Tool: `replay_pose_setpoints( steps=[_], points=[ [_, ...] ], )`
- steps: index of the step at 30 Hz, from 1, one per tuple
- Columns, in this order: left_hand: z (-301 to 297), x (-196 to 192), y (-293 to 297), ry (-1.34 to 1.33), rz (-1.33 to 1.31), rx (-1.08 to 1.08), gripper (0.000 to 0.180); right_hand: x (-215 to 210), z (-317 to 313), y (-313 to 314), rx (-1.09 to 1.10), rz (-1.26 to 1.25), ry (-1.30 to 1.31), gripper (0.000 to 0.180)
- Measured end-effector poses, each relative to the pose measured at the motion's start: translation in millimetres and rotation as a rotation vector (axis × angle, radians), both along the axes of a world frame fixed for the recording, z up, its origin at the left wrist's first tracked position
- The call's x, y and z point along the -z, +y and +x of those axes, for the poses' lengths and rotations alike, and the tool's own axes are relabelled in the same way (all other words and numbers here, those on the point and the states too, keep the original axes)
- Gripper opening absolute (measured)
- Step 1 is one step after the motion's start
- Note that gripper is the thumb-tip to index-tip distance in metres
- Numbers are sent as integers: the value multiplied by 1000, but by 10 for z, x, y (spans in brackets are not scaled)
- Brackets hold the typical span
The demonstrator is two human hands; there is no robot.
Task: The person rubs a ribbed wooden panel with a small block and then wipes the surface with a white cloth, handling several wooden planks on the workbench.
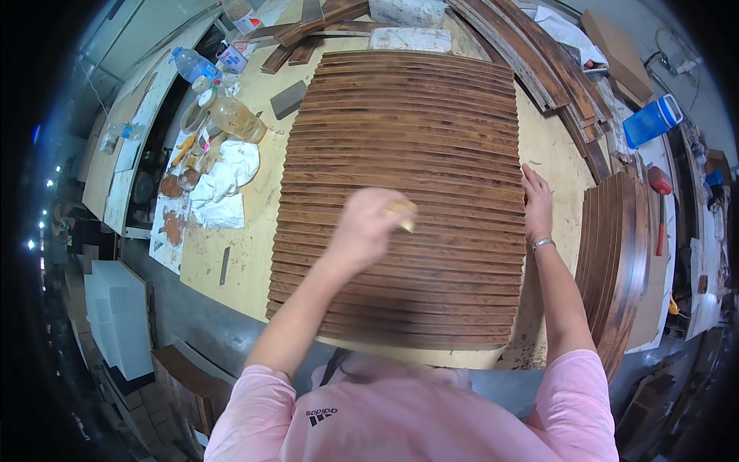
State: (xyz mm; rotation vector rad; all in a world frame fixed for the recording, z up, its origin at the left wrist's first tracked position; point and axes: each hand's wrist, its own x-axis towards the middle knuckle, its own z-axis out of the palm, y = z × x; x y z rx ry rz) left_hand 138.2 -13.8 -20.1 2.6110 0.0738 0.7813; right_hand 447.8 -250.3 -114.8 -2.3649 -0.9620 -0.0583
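A wide panel of dark brown wooden slats, laid side by side, covers the middle of the worktable. Above its centre my left hand is closed around a small yellowish pad. Motion blurs that hand, and I cannot make out whether the pad is sponge or folded sandpaper. My right hand rests at the panel's right edge, its fingers stretched out against the slat ends and holding nothing. A metal band circles the right wrist.
Another stack of brown slats stands at the right. Loose boards lie at the back right. On the left are a white cloth, a jar of brownish liquid and a blue-tinted bottle. A blue jug sits far right.
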Motion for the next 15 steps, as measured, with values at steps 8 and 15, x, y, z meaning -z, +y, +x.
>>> replay_pose_setpoints(
  steps=[8,15],
  points=[
    [-1276,-74,1238,250,-33,-620,33,23,0,0,-8,-38,-69,44],
    [1032,-45,-86,-105,-19,16,33,58,31,-54,-39,-109,-136,54]
  ],
)
